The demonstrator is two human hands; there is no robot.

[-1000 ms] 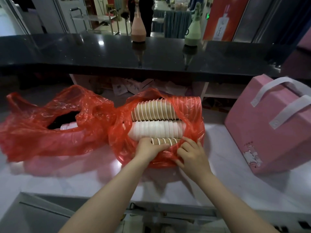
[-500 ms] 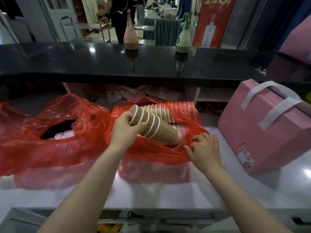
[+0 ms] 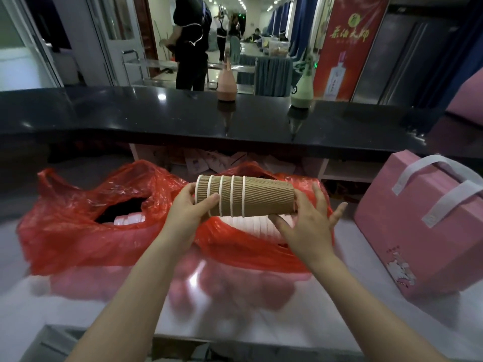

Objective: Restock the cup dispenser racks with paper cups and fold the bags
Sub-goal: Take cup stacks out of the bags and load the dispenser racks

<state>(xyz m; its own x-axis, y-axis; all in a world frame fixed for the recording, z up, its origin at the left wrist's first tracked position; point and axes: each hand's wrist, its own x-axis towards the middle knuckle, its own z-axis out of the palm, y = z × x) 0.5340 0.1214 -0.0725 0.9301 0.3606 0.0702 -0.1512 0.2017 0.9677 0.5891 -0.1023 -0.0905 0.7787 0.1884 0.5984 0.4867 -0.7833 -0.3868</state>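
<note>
Two plastic bags sit side by side on the surface, the left bag and the right bag holding white cups, a cup stack held level above the right one, a gift box at far right, and two bottles on the raised counter behind.

Head view, forward-down, near counter

Both forearms are bare from the near edge of the view up to the wrists, with no sleeve showing. The left hand and the right hand are bare too, with short, plain fingernails on slim fingers.
</note>
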